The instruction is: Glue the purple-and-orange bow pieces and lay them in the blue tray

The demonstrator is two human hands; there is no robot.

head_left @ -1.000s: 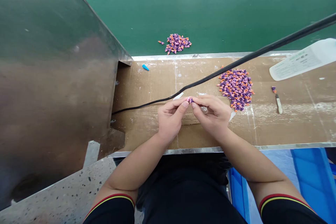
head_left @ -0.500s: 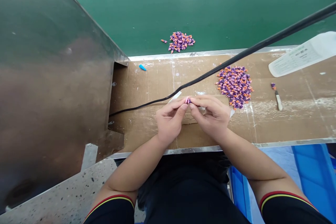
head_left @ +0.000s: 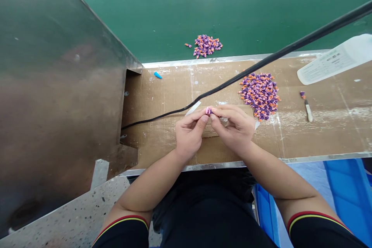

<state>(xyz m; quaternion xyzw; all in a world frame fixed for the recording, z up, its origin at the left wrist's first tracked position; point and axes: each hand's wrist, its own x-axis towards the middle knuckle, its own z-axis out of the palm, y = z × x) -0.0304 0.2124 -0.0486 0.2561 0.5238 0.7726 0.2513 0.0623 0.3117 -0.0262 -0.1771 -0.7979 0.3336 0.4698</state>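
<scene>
My left hand [head_left: 189,131] and my right hand [head_left: 235,127] meet above the cardboard-covered bench. Between their fingertips is a small pink-and-purple piece [head_left: 209,111], pinched from both sides and partly hidden by the fingers. Its exact kind is too small to make out. To the right of my right hand lies a large pile of small purple, pink and orange pieces [head_left: 259,95]. A smaller pile of similar pieces [head_left: 207,45] rests on the green surface beyond the bench, with a single piece just left of it.
A black cable [head_left: 221,87] crosses over the bench diagonally. At left stands a large metal housing [head_left: 64,97]. A blue cap-like piece [head_left: 157,74], a small light-handled tool [head_left: 308,111] and a translucent white container [head_left: 334,60] lie around. Blue bins [head_left: 345,190] stand below right.
The smaller pile and its single piece on the green surface have shifted right. My left hand has moved slightly right; both hands still pinch the small piece.
</scene>
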